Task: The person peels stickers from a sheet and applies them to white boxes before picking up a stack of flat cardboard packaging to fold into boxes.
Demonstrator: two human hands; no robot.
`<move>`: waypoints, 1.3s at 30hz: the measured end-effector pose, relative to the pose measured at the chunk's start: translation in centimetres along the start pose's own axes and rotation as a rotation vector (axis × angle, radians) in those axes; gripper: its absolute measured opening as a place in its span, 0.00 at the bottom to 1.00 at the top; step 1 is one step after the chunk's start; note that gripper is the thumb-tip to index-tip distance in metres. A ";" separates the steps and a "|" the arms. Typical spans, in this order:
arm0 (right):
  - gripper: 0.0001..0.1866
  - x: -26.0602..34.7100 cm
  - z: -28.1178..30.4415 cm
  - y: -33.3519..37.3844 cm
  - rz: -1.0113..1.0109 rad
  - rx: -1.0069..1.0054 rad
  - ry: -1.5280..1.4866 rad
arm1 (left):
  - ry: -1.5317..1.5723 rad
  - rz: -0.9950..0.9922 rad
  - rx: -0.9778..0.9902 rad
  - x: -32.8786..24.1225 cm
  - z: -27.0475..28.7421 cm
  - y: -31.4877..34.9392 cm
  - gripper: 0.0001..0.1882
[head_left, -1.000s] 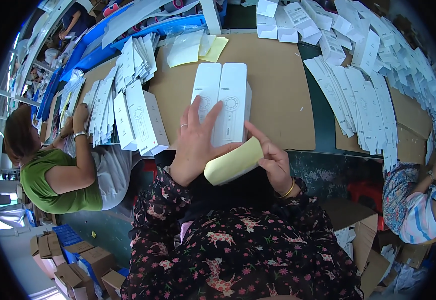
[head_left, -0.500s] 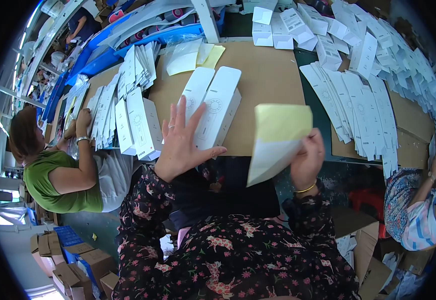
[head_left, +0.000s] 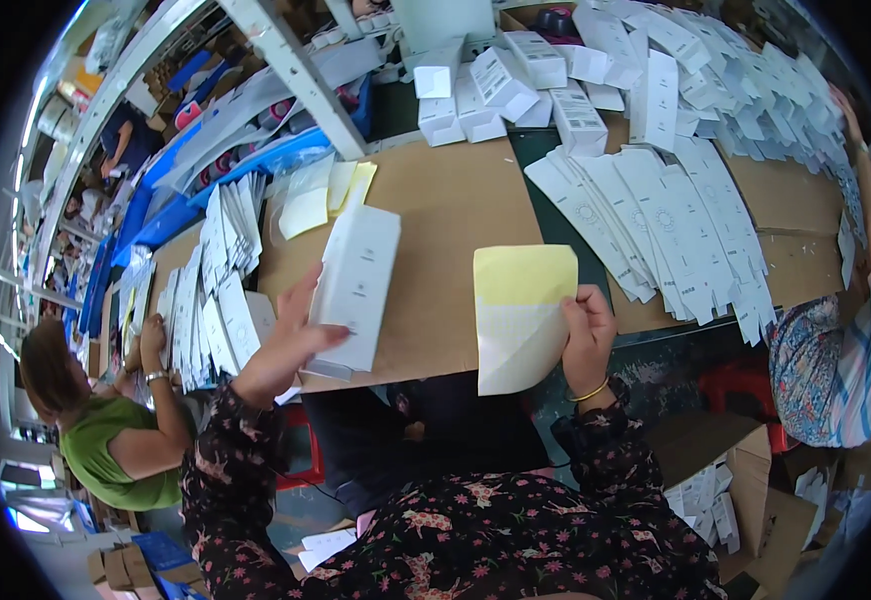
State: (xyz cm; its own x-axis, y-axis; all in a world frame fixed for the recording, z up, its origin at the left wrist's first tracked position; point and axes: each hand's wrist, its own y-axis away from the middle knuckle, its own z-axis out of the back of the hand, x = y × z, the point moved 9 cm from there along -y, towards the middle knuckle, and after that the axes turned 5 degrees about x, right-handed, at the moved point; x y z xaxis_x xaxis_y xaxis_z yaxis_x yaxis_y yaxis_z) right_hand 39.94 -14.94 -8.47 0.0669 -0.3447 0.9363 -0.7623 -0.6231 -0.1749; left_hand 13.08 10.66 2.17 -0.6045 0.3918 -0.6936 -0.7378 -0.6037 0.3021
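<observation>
My left hand (head_left: 291,345) is closed around the left side of a long white carton (head_left: 361,290), its thumb lying across the near part and its fingers partly hidden behind. The carton rests on the brown cardboard table top (head_left: 446,220) with a side panel facing up. In my right hand (head_left: 591,330) is a sheet of stickers (head_left: 526,320), yellow along the top and whitish below, pinched at its right edge and held up near the table's front edge. More yellow and white sheets (head_left: 321,200) lie beyond the carton.
Flat white cartons (head_left: 661,230) fan out at the right, with several standing cartons (head_left: 496,85) and a large heap (head_left: 736,80) behind. More flat cartons (head_left: 226,235) lie at the left. A metal post (head_left: 301,75) rises at the back. Co-workers (head_left: 121,440) sit on both sides.
My left hand has gone from spread over two cartons to gripping at the left; a carton side panel now faces up. The sticker sheet stays in my right hand, now more upright. The view has shifted.
</observation>
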 end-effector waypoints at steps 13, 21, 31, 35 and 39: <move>0.03 0.6 -0.4 0.4 0.038 0.058 0.141 | 0.921 -0.346 0.271 -20.7 -1.5 -15.3 0.39; 0.02 0.1 -0.4 0.4 -0.020 0.018 0.181 | 0.307 -0.356 -0.412 -26.6 2.8 -26.6 0.51; 0.02 -0.2 0.3 0.3 0.017 -0.018 0.183 | -0.353 -0.798 -0.372 -17.7 1.9 -9.9 0.33; 0.04 0.1 0.2 0.2 0.007 -0.014 0.213 | -0.356 -0.599 -0.492 -10.5 6.9 1.9 0.30; 0.05 -0.5 0.0 -0.3 0.045 -0.032 0.181 | -0.055 -0.205 -0.747 0.3 9.8 11.0 0.29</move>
State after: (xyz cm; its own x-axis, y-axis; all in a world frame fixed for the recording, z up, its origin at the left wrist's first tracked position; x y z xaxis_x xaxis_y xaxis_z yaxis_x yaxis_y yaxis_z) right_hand 40.18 -14.61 -8.86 -0.0825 -0.2374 0.9679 -0.7824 -0.5861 -0.2105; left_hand 1.79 10.97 11.71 -0.5065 0.5684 -0.6483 -0.4501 -0.8157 -0.3635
